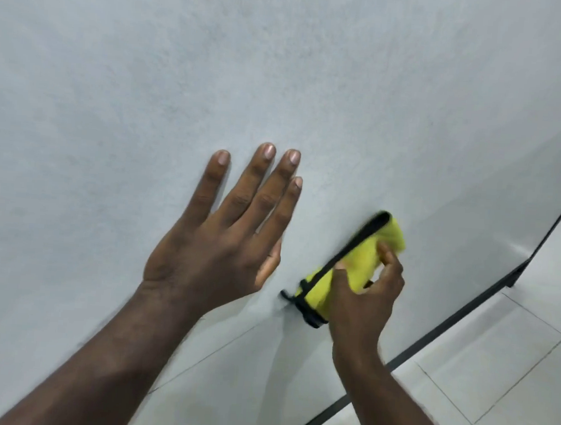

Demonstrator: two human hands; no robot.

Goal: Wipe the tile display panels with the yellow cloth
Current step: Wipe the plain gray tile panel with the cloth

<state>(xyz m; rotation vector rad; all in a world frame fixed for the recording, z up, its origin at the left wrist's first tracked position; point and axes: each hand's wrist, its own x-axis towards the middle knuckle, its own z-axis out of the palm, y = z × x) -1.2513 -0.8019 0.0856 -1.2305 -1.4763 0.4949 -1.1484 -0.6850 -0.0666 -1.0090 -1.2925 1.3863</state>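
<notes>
**Rt hand grips cloth at handle, lt hand flat on panel**

Rt hand [366, 294] comes up from the lower rt edge, wrist bent, back of hand twd the camera. Its fingers are curled and pinch the yellow cloth [361, 267]: thumb on the cloth's near-left side by the bar, one fingertip pressing on top further up. Other fingers are tucked under; can't tell how they lie.

The cloth is bunched into a longish roll. Its long axis runs diagonally, low end at lower left and high end at upper rt, pointing twd the panel's rt edge. It lies right alongside a black handle [358, 242], touching it on the bar's rt side and following the same diagonal. The bar's low end meets a black bracket just under the rt thumb. The cloth's upper end is a bit blurred.

Lt hand [217, 241] is just beside, to the left of the handle and apart from the cloth. Its palm is flat against the tile panel [215, 75], fingers [265, 178] straight, slightly spread and pointing up. The forearm runs in from the lower-left corner.

The panel is pale grey w/ a fine speckle and fills most of the view. A black frame [429, 342] edges its lower rt side. Beyond that is a white tiled floor [511, 361] w/ thin grout lines.
</notes>
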